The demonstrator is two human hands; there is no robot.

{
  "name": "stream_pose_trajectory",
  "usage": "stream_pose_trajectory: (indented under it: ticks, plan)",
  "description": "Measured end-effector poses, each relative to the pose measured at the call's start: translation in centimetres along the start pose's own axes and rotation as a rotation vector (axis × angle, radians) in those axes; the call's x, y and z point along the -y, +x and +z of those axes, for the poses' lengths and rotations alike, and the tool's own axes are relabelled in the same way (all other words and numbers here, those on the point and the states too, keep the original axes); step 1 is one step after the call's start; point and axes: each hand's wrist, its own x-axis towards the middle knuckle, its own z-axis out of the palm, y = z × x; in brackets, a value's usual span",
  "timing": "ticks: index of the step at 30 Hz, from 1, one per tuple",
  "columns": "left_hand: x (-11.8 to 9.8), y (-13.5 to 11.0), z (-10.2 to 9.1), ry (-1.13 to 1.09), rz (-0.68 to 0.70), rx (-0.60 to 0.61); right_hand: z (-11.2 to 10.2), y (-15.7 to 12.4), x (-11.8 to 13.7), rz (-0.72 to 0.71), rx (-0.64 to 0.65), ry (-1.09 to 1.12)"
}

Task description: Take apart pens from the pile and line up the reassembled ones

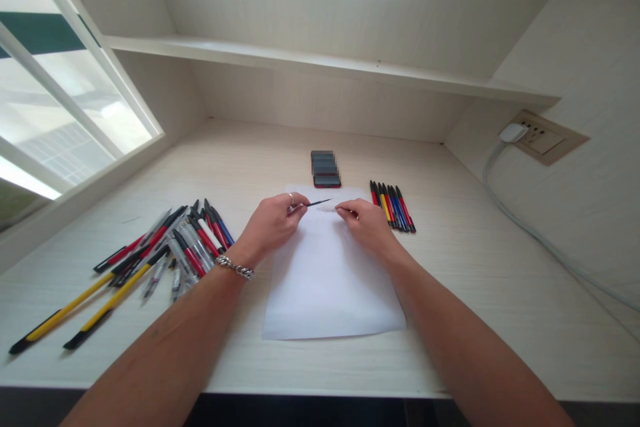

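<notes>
Both my hands hover over the top of a white paper sheet (330, 287) lying on the desk. My left hand (273, 220), wearing a ring and a chain bracelet, pinches the end of a thin black pen refill (320, 202) that points right. My right hand (367, 222) is closed in a pinch on what looks like a clear pen barrel (334, 208), its open end close to the refill's tip. A loose heap of pens (165, 247) in red, black, blue, clear and yellow lies to the left. A neat row of pens (393, 206) lies to the right.
A dark phone (326, 169) lies just beyond the sheet. A wall socket (543, 137) with a white plug and a cable running down the right wall sits at the right. A shelf (320, 64) overhangs the back. A window frame borders the left.
</notes>
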Motion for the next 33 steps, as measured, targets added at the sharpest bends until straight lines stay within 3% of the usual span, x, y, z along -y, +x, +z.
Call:
stream_pose_trajectory:
  ticks: [8, 22, 28, 31, 33]
  plan:
    - [0.0, 0.1, 0.1, 0.001, 0.004, 0.006, 1.6, 0.5, -0.5, 0.004, 0.047, -0.134]
    - [0.0, -0.1, 0.2, 0.037, 0.034, 0.016, 1.9, 0.5, -0.5, -0.002, 0.084, -0.256]
    - [0.0, 0.0, 0.2, 0.097, 0.067, 0.016, 0.8, 0.7, -0.3, -0.021, -0.023, -0.103]
    - [0.0, -0.1, 0.3, 0.137, 0.099, 0.012, -0.2, 0.5, 0.4, -0.079, -0.141, 0.011]
    - [-0.1, -0.2, 0.5, 0.164, 0.122, 0.011, -0.6, 0.1, 0.8, -0.144, -0.148, 0.041]
